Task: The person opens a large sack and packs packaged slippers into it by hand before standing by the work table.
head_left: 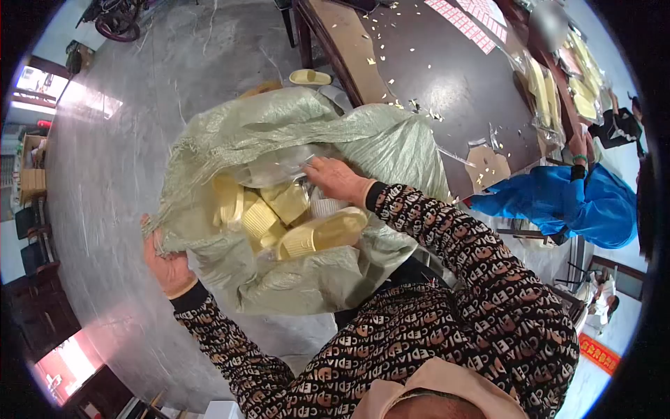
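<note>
- Left of centre, our left hand [167, 265] pinches the sack [286, 283], likely to hold it open.
- Mid-frame, over yellow slippers [321, 235], our right hand [338, 179] touches clear plastic [276, 168], grip unclear.

Slippers [324, 236] lie in the woven sack [209, 133]; one slipper [307, 77] lies beyond it. A table [412, 42], bearing sheets [463, 24], stands ahead-right.

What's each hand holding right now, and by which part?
Left hand: the woven sack, gripped by its edge. Right hand: at the clear plastic in the sack's mouth; whether it grips cannot be told.
</note>
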Demonstrator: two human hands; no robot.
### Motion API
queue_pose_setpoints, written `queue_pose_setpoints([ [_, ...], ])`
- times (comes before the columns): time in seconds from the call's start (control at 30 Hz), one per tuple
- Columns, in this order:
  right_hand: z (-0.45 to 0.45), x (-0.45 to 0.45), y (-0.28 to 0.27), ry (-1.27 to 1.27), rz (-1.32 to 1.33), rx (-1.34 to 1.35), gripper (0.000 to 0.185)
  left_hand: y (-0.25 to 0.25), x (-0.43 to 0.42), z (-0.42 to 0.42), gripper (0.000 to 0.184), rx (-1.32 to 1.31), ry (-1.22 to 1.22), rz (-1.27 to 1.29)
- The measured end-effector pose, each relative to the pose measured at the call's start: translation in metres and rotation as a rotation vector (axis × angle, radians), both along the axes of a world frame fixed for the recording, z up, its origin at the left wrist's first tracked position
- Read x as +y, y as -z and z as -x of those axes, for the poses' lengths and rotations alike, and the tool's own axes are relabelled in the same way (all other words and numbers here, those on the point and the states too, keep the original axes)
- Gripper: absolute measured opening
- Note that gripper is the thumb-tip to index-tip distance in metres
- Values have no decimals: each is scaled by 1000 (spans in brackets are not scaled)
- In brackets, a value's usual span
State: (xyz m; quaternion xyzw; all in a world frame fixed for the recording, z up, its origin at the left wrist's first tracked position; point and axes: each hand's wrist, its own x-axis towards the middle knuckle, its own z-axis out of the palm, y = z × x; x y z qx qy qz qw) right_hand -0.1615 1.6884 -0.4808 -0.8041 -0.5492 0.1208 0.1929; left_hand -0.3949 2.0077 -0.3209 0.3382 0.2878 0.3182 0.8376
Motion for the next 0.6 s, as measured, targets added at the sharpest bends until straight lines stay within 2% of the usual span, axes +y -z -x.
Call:
queue_pose_setpoints([
  [0.03,0,10,-10,8,-14,-54,57,-1,-1,3,38,3,2,-5],
  [0.1,3,31,-21,34,-39,-165,67,-5,-16,6,42,318,34,-477],
  [0.17,12,47,9,38,-64,-188,69,-19,-48,8,47,573,112,-1015],
  [0.2,16,52,33,24,-82,-207,71,-34,-66,6,49,643,170,-1314],
  [0.23,14,56,53,24,-65,-212,72,-17,-25,34,49,775,466,-2044],
  [0.33,22,63,69,21,48,6,79,2,-35,58,48,556,361,-1531],
  [0.37,23,61,67,31,64,65,81,10,-24,62,48,551,455,-1665],
  [0.4,25,61,61,41,63,103,83,16,-5,64,51,552,531,-2165],
  [0.43,24,57,48,35,34,82,85,22,0,60,51,493,530,-2177],
  [0.47,22,54,38,67,33,61,85,26,1,60,48,488,473,-1954],
  [0.53,14,48,24,44,25,177,70,30,-7,50,43,484,384,-1503],
  [0.57,9,37,13,68,19,161,70,16,-26,36,43,454,390,-1516],
  [0.6,4,21,0,41,7,286,61,-12,-59,15,42,473,311,-1478],
])
